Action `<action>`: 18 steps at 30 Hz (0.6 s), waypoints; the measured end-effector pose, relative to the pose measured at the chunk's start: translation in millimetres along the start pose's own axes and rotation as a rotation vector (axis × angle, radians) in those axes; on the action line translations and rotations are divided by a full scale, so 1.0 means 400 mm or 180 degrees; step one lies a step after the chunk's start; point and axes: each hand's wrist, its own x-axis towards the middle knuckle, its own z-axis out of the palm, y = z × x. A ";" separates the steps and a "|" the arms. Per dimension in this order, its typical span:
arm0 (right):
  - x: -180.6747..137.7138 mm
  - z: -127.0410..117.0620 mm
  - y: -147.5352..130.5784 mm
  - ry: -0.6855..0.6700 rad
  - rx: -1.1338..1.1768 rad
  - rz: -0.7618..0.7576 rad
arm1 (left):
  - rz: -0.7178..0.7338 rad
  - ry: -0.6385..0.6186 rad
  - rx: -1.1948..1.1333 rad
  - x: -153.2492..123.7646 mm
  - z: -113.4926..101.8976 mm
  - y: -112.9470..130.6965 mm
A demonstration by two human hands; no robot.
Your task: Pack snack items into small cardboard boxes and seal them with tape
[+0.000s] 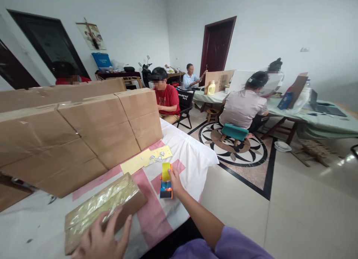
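A cardboard box (104, 205) with shiny tape across its top lies on the cloth in front of me. My left hand (104, 234) rests against its near side, fingers spread and not wrapped round it. To the right, my right hand (176, 182) grips a tape dispenser (166, 185) by its side. The dispenser is blue and orange and carries a roll of yellowish tape (166, 171). Just beyond it are yellow paper strips (159, 154) with small grey-white pieces on top.
A tall cardboard partition (109, 121) stands along the far side of the white and pink tablecloth (192, 149). Behind it sits a person in red (169, 98). Other people sit at a green-covered table (332, 119); one perches on a stool (235, 132) over the patterned floor.
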 end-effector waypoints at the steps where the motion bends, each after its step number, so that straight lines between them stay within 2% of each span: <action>1: -0.023 0.012 -0.011 -0.0028 0.0055 0.0011 | 0.0068 0.0055 0.0013 -0.014 0.017 0.028; 5: -0.112 0.043 -0.051 -0.0508 0.0045 -0.0074 | 0.0338 -0.0099 -0.0545 -0.052 0.115 0.140; 7: -0.146 0.048 -0.068 -0.0867 -0.0207 -0.0198 | 0.0368 -0.0190 -0.1093 -0.056 0.158 0.170; 9: -0.165 0.047 -0.080 -0.0986 -0.0470 -0.0359 | 0.0265 -0.0245 -0.1574 -0.054 0.182 0.184; 14: -0.137 0.039 -0.095 -0.1056 -0.0678 -0.0811 | 0.0065 -0.0370 -0.2135 -0.050 0.167 0.210; 16: -0.100 0.037 -0.097 -0.0858 -0.0683 -0.0910 | 0.0061 -0.0459 -0.2312 -0.055 0.153 0.231; 18: -0.056 0.033 -0.104 -0.0462 -0.0644 -0.0853 | 0.0043 -0.0709 -0.2568 -0.065 0.150 0.252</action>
